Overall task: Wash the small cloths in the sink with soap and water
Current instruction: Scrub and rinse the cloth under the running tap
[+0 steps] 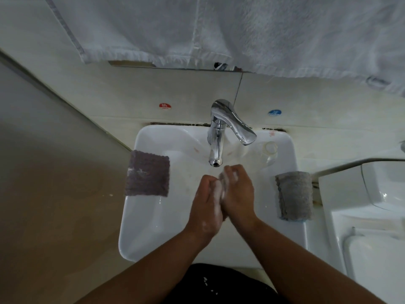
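My left hand [205,204] and my right hand [238,194] are pressed together over the white sink [149,216], just below the chrome tap [217,137]. Between them they grip a small grey soapy cloth [223,179], mostly hidden by the fingers. White foam covers both hands. A purple-grey cloth [147,173] hangs flat over the sink's left rim. A folded grey cloth [294,195] lies on the right rim. I cannot see water running from the spout.
A large white towel [219,29] hangs above the tap. Red hot [165,105] and blue cold [274,113] stickers mark the tiled wall. A toilet cistern [372,194] stands close on the right. A small clear cap [270,148] sits on the sink's back ledge.
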Available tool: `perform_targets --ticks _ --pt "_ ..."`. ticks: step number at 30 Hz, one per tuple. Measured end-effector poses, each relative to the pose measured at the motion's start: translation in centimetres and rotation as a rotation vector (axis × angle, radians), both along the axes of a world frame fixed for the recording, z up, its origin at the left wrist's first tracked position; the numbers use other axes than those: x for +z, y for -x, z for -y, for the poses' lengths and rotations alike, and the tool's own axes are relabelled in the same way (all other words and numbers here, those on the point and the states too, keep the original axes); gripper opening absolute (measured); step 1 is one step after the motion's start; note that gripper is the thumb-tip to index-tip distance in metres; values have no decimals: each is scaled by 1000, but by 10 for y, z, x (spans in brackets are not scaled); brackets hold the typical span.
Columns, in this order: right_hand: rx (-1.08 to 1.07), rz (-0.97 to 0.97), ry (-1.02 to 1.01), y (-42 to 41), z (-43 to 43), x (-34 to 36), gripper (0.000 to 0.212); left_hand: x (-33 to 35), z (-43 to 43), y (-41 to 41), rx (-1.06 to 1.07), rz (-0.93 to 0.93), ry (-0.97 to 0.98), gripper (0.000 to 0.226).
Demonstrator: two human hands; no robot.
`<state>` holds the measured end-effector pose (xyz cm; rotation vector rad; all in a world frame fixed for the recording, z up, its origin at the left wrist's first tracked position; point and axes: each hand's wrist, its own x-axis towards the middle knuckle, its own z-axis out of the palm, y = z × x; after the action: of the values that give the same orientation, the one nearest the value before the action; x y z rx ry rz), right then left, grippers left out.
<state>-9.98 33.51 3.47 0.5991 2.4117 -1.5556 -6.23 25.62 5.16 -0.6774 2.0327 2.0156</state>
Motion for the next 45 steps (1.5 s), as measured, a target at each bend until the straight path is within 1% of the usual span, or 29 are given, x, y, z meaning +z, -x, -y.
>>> perform_targets --ticks 1,3,4,6,7,9,12,14,16,17,19,20,22,24,26,27,28,29,31,32,34,35,36,37,38,40,41,43,45 --pt "-51 42 26 5 -3 -5 22 2 -2 0 -25 -39 28 21" --pt "-44 75 24 -7 4 -2 22 -6 4 9 -9 -85 125 20" --pt "-7 67 16 -18 9 3 21 -14 9 16 45 -47 163 18" --pt "80 12 11 -38 18 19 17 -24 17 23 149 71 109 17" --pt "106 -31 -2 -40 18 22 15 -23 17 22 158 84 66 18" --pt "63 -73 -54 -25 9 14 14 -18 9 11 74 38 17 19" --pt "-25 38 13 1 -8 -4 23 -9 1 -3 -86 -3 -24 21" --pt "20 77 16 -10 -7 -5 27 -13 4 1 -101 -13 82 20" --pt "83 69 21 -32 -2 1 26 -20 10 10 9 29 232 20" --pt "125 46 29 -41 2 7 24 -22 12 13 63 53 262 20" --pt "137 -16 -1 -44 5 9 21 -25 12 13 73 58 225 20" --pt "79 -32 -28 -38 4 3 23 -23 8 9 34 34 218 21" --pt "-65 16 -18 -17 -5 -9 25 -19 -2 -3 -79 -19 205 22" --pt "-115 74 47 -11 -10 -12 27 -12 -6 -8 -147 -46 152 21" --pt "-39 52 23 -25 -5 -1 28 -15 1 2 -58 -35 179 18" --pt "31 19 5 -34 -1 7 26 -18 5 8 15 25 196 16" --pt "90 -18 5 -41 5 16 23 -21 9 12 77 85 154 15" --pt "125 -61 -13 -44 7 20 22 -22 9 12 106 111 66 14" --pt "95 -104 -89 -29 3 15 22 -20 2 3 63 94 18 19" --pt "44 -75 -96 -17 -2 9 22 -15 -3 -4 18 80 25 22" --pt "-39 9 -39 -2 -11 -1 24 -5 -9 -13 -40 24 -1 24" --pt "-53 34 -24 -3 -12 -4 26 -3 -9 -11 -49 -17 16 23" --pt "-38 48 -29 -9 -10 -3 27 -6 -7 -7 -36 -38 95 22" --pt "0 44 -43 -19 -6 1 28 -13 -2 -2 6 -23 165 20" --pt "48 24 -40 -29 0 7 28 -19 3 3 50 47 191 17" --pt "134 -49 -9 -39 8 18 25 -22 9 8 122 143 65 18" --pt "138 -85 -27 -36 9 18 24 -22 8 5 132 147 9 20" --pt "65 -83 -75 -15 2 11 23 -13 2 -4 62 74 6 26" --pt "-6 -4 -35 0 -5 0 27 -8 -3 -11 -12 16 -16 26"
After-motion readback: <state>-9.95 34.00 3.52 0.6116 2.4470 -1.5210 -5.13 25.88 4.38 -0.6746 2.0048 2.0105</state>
